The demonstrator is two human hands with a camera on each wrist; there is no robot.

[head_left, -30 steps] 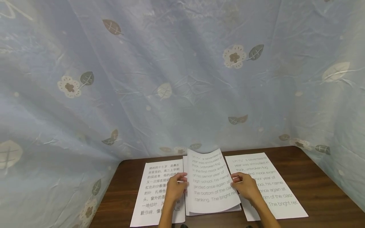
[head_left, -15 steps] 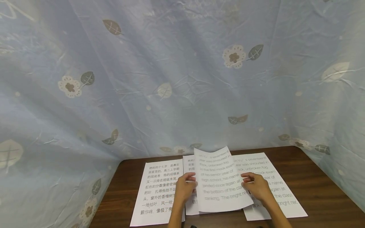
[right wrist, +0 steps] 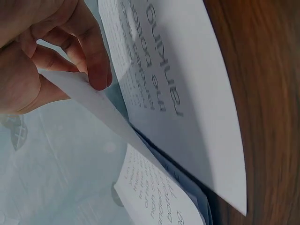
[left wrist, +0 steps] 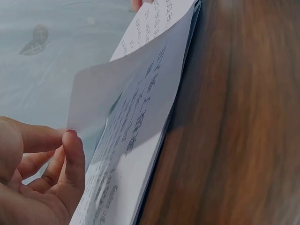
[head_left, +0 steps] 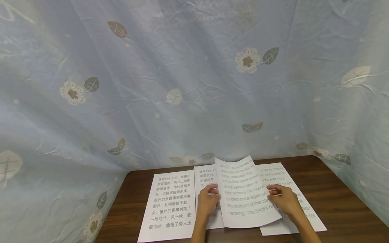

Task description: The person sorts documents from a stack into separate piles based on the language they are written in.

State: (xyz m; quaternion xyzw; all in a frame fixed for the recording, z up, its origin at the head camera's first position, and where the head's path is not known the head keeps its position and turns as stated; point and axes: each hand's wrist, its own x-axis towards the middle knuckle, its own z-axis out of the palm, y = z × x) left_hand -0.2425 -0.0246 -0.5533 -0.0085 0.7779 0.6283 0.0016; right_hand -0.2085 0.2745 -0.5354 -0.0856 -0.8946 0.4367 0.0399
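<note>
A sheet of paper [head_left: 243, 199] printed in English hangs bowed between both hands, raised above the papers on the table. My left hand [head_left: 208, 201] pinches its left edge between thumb and finger; the left wrist view shows that pinch at the sheet's edge [left wrist: 93, 96]. On the opposite edge, my right hand [head_left: 283, 201] pinches the same sheet, seen from the side in the right wrist view. Beneath it lies a middle stack [head_left: 205, 172] with Chinese print on top, partly covered. The right-hand English page [head_left: 299, 222] is partly hidden by the raised sheet and the right hand.
Another page with Chinese print [head_left: 170, 206] lies at the left of the dark wooden table [head_left: 127, 202]. A pale blue curtain [head_left: 194, 101] with leaves and flowers hangs behind the table's back edge.
Both hands have carried the English sheet to the right, off the middle stack and partly over the right-hand page. More Chinese print on the middle stack and left page has come into view.
</note>
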